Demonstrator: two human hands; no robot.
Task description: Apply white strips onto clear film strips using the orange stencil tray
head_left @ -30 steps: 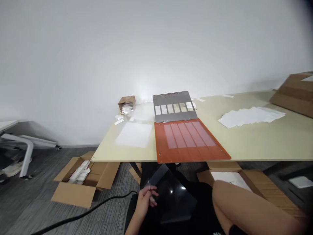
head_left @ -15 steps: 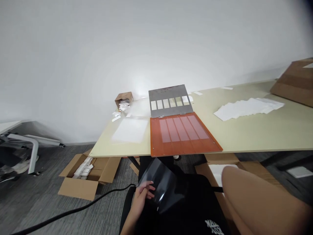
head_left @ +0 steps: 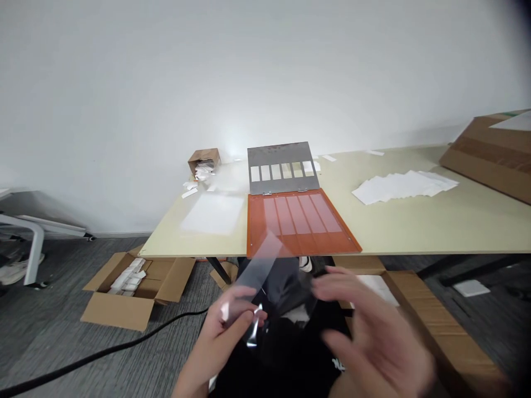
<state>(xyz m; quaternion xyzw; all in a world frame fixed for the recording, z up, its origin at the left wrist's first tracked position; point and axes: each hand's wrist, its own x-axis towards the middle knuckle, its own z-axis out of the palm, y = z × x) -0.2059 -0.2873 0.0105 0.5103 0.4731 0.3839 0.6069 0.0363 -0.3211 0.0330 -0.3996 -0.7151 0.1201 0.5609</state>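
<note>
Two hands are up in front of you. Your left hand [head_left: 224,331] is closed, pinching a clear sheet [head_left: 258,271] that stands up in front of the orange board [head_left: 323,242]. Your right hand [head_left: 365,331] is open, just beside the sheet, not touching it.

Metal plate [head_left: 282,155] behind board [head_left: 298,243] on table [head_left: 477,221] — paper sheets [head_left: 404,187] right, plastic film [head_left: 257,265] in front.

left hand [head_left: 224,331] pinching clear film [head_left: 259,271], open right hand [head_left: 367,326] beside it
</note>
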